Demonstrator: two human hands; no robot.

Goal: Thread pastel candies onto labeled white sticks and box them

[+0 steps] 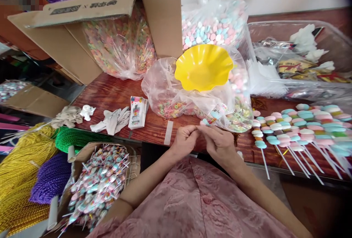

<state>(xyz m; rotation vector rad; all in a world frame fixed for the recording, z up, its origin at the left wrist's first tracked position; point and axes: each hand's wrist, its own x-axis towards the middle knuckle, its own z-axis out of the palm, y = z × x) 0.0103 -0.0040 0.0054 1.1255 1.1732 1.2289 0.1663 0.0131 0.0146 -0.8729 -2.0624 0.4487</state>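
My left hand (184, 139) and my right hand (218, 143) meet at the table's front edge, fingers pinched together around a small candy piece (205, 122) that I can barely make out. Just beyond them lies a clear plastic bag (165, 91) of pastel and ring candies, with a yellow scalloped bowl (203, 67) resting on top. To my right, several finished candy skewers (291, 131) on white sticks lie in a row on the wooden table (110, 91).
An open cardboard box (82, 32) holds a bag of ring candies; a bag of pastel candies (214, 25) stands behind the bowl. A clear tray (302, 58) is at the back right. White gloves (112, 120) and a small packet (137, 112) lie left. Wrapped lollipops (96, 183) and twine spools (24, 172) sit below left.
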